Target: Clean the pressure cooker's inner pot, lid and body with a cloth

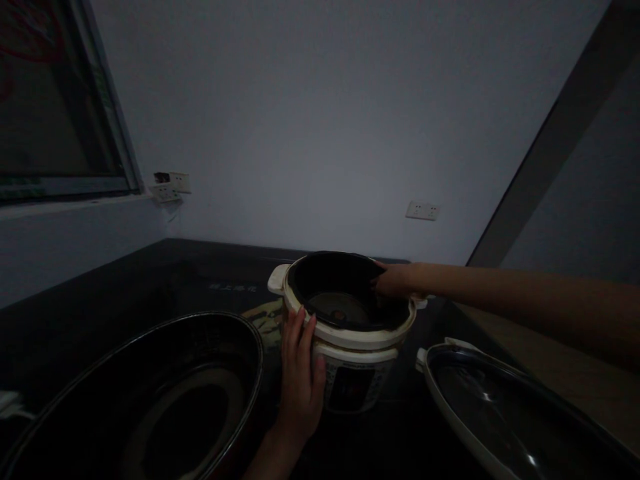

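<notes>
A white electric pressure cooker [365,357] without its lid stands upright on the dark counter. Its round inside [335,305] is dark, with a small brownish spot at the middle of the bottom. My left hand [303,373] lies against the cooker's front left side, fingers stretched out and fingertips at the rim. Over the right side of the rim, my right hand [395,281] reaches into the cooker. Its fingers are partly hidden in shadow against the inner wall, and whether they hold anything does not show.
Left of the cooker sits a large dark pot [257,360], close to my left forearm. A lid-like oval piece with a pale rim [440,400] lies at the right. The black counter [200,267] meets a wall with a socket [423,211]. More sockets [179,181] are near the window.
</notes>
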### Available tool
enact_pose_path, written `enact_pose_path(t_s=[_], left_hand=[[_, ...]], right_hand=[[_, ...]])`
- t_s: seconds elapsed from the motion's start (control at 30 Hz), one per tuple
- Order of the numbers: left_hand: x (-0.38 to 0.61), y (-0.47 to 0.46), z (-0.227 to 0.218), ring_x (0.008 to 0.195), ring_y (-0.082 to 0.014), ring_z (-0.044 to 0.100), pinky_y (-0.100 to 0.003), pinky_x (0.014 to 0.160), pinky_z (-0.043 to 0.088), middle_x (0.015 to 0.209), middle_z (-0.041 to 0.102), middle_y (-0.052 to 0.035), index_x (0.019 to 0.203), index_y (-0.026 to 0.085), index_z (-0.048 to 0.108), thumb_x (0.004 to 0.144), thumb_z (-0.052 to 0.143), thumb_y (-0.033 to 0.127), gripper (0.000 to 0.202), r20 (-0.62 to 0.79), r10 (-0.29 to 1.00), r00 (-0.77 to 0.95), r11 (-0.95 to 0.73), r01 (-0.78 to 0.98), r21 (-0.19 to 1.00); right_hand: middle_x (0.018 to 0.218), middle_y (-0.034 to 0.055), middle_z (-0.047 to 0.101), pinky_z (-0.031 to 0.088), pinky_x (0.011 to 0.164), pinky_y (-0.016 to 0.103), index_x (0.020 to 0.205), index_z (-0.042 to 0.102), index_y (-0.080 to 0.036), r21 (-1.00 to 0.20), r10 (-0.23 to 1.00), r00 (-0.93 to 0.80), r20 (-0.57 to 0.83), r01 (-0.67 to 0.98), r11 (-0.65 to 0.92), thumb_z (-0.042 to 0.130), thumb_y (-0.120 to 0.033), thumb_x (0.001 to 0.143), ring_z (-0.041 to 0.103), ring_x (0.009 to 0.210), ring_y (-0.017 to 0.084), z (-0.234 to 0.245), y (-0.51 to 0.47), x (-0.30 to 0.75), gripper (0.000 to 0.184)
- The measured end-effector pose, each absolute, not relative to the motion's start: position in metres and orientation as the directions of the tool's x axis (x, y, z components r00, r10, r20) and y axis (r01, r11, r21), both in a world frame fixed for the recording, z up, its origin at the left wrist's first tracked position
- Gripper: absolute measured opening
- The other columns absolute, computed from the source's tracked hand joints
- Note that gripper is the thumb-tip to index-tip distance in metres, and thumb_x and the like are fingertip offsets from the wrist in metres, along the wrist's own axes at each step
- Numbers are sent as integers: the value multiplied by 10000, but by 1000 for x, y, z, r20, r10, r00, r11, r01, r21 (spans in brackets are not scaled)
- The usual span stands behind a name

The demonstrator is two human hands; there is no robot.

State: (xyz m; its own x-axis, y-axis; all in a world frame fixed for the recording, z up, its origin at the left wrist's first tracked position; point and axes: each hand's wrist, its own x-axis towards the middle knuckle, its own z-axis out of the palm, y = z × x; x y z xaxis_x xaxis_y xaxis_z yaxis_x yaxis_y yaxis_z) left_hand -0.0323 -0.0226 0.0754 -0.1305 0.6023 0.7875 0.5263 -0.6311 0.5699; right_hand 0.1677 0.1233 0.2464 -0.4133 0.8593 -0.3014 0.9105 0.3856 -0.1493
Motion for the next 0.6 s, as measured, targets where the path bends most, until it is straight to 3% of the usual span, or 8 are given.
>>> enact_pose_path(t_s=[0.07, 0.13, 0.23, 0.33, 0.43, 0.6], left_hand=[[-32, -22, 75, 1489, -226, 161, -484, 1203, 169, 1609, 226, -18, 1520, 356, 210, 998, 353, 233, 555, 786, 604, -134, -631, 523, 574], [-32, -22, 74, 1488, -228, 162, -479, 1202, 171, 1610, 218, -16, 1520, 355, 210, 994, 354, 226, 560, 790, 598, -136, -632, 526, 569], [-31, -21, 73, 1486, -220, 158, -451, 1203, 163, 1611, 208, -11, 1520, 349, 211, 989, 354, 206, 568, 796, 590, -134, -630, 540, 559], [-31, -20, 73, 1487, -185, 141, -385, 1209, 135, 1614, 189, 1, 1523, 338, 197, 985, 352, 182, 581, 799, 589, -121, -628, 554, 547], [-32, -20, 73, 1489, -155, 116, -326, 1208, 108, 1617, 169, 13, 1525, 326, 189, 984, 344, 158, 588, 805, 582, -114, -628, 566, 534], [-33, -20, 73, 1489, -153, 112, -330, 1206, 110, 1615, 174, -1, 1526, 308, 186, 986, 348, 149, 585, 818, 567, -98, -631, 587, 508]], right_hand=[[1246, 69, 632, 397, 1047, 519, 1051, 664, -186, -68, 779, -555, -292, 824, 562, 649, -258, 883, 554, 1205, 246, 241, 141, 170, 183], [1299, 45, 630, 195, 1148, 574, 985, 697, -219, 13, 669, -679, -301, 699, 715, 675, -100, 811, 438, 1347, 256, 239, 161, 167, 212], [1442, 39, 527, 23, 1184, 520, 1081, 690, -246, 85, 489, -818, -304, 488, 869, 571, -4, 828, 292, 1445, 198, 240, 187, 160, 370], [1533, 41, 404, 15, 1190, 463, 1258, 604, -252, 124, 328, -893, -308, 304, 945, 461, -14, 897, 207, 1471, 140, 245, 203, 151, 455], [1566, 36, 339, 1, 1193, 443, 1337, 538, -253, 160, 242, -918, -316, 199, 967, 406, -53, 942, 155, 1480, 118, 246, 211, 146, 462], [1531, 34, 407, 2, 1197, 474, 1264, 604, -259, 227, 300, -894, -333, 232, 946, 479, -71, 906, 235, 1466, 162, 238, 213, 157, 423]])
